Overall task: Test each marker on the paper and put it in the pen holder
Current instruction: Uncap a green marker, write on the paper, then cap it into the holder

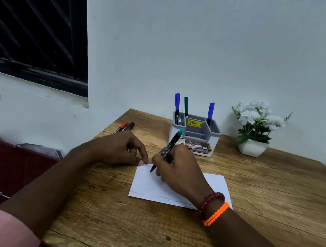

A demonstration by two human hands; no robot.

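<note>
Your desk (252, 200) carries the paper (148, 186) near its middle, with the holder (195, 137) behind it already keeping three markers upright. Your right hand (180, 172) grips the green marker (170, 146), its tip touching the paper's top left corner. Your left hand (118, 149) pins that corner with a fingertip and curls around something small, probably the cap, though you cannot tell for sure. Two markers (125, 126) lie untested at the desk's far left edge. Writing this close to the corner, the tip may slip off and mark the wood; lift your left finger and the sheet could slide.
</note>
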